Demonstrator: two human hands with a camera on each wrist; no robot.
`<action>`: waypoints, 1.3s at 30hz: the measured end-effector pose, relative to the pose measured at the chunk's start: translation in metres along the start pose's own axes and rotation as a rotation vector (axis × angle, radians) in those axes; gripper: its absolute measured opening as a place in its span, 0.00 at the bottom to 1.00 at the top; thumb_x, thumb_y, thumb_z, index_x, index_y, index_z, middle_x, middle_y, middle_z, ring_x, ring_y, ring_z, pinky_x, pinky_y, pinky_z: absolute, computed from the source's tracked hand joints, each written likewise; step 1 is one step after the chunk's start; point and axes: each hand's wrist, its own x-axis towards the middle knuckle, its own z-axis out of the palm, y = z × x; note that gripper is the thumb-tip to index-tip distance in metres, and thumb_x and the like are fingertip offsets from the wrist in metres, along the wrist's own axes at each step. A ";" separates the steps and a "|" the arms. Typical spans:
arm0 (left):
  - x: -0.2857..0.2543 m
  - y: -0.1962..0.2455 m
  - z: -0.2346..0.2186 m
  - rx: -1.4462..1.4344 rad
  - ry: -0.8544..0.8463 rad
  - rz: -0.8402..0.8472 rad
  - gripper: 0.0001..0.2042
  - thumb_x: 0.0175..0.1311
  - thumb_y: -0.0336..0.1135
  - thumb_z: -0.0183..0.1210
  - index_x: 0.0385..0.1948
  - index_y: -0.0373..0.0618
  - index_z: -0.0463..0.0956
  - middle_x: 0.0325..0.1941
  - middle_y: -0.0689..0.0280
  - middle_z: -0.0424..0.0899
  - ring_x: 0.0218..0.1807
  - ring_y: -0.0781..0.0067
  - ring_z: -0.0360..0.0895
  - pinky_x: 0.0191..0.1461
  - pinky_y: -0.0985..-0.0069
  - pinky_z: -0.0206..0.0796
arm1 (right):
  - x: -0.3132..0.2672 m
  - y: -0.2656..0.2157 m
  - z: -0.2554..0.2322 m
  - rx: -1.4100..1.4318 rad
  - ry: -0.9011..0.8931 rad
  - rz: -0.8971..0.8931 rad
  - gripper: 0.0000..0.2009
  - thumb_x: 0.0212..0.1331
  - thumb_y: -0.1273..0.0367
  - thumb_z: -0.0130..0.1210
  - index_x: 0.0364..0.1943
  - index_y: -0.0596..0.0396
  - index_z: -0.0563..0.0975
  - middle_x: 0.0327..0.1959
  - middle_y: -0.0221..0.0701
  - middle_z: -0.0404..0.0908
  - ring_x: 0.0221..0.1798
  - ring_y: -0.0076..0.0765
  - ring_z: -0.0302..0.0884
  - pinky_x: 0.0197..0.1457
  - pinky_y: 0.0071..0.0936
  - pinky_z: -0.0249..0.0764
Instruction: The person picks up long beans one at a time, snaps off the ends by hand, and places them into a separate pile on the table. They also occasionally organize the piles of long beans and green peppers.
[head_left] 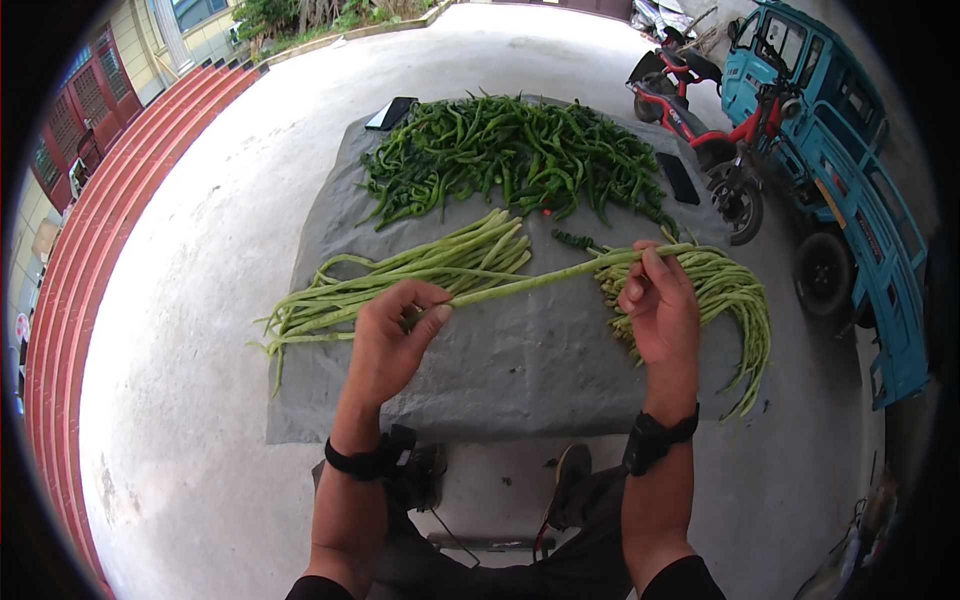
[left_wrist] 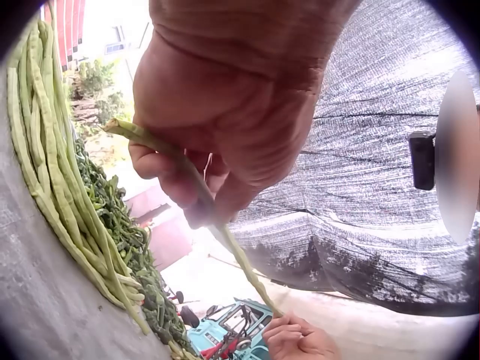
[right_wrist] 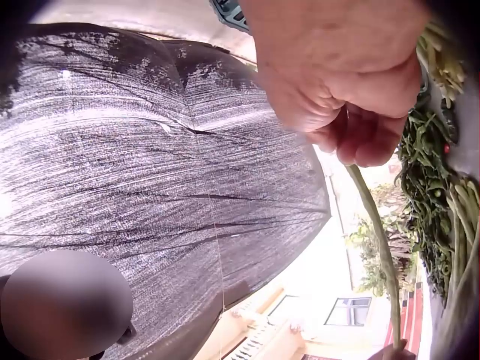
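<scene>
One long green bean (head_left: 540,280) is stretched between my two hands, above the grey sheet (head_left: 480,370). My left hand (head_left: 390,335) pinches it between thumb and fingers; in the left wrist view a short stub of the bean (left_wrist: 241,259) sticks out past that hand. My right hand (head_left: 662,305) pinches the other end, fingers curled. Behind my left hand lies a loose pile of long beans (head_left: 400,275). Beside and partly behind my right hand is a second bunch of long beans (head_left: 735,290), its ends bent toward the front edge.
A broad heap of green peppers (head_left: 520,155) covers the far part of the sheet. Phones lie at either side of it, one on the left (head_left: 391,113) and a black one on the right (head_left: 678,178). A red scooter (head_left: 690,125) and a blue cargo vehicle (head_left: 850,190) stand at right.
</scene>
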 end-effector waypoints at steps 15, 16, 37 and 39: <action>-0.001 -0.028 -0.039 0.507 0.265 0.170 0.06 0.62 0.23 0.65 0.38 0.41 0.80 0.39 0.61 0.85 0.44 0.56 0.86 0.47 0.64 0.74 | 0.009 0.073 0.016 0.064 -0.033 0.238 0.15 0.76 0.65 0.56 0.60 0.57 0.78 0.44 0.32 0.82 0.35 0.24 0.74 0.38 0.26 0.72; -0.001 -0.031 -0.042 0.549 0.270 0.170 0.06 0.61 0.23 0.65 0.38 0.42 0.80 0.39 0.61 0.85 0.44 0.55 0.85 0.47 0.63 0.73 | 0.010 0.078 0.017 0.073 -0.029 0.251 0.15 0.76 0.65 0.56 0.61 0.57 0.77 0.45 0.32 0.82 0.35 0.24 0.74 0.39 0.26 0.72; 0.005 -0.079 -0.061 0.874 0.334 0.101 0.05 0.61 0.27 0.64 0.37 0.47 0.81 0.40 0.63 0.83 0.49 0.55 0.79 0.53 0.58 0.65 | 0.021 0.121 0.021 -0.006 -0.024 0.319 0.28 0.75 0.69 0.53 0.74 0.65 0.60 0.64 0.47 0.78 0.49 0.38 0.84 0.45 0.32 0.83; 0.005 -0.079 -0.060 0.892 0.343 0.091 0.04 0.61 0.28 0.64 0.37 0.47 0.82 0.40 0.63 0.83 0.50 0.55 0.78 0.53 0.58 0.65 | 0.021 0.118 0.021 -0.048 -0.005 0.304 0.28 0.75 0.70 0.53 0.73 0.66 0.60 0.63 0.47 0.79 0.48 0.37 0.84 0.45 0.33 0.83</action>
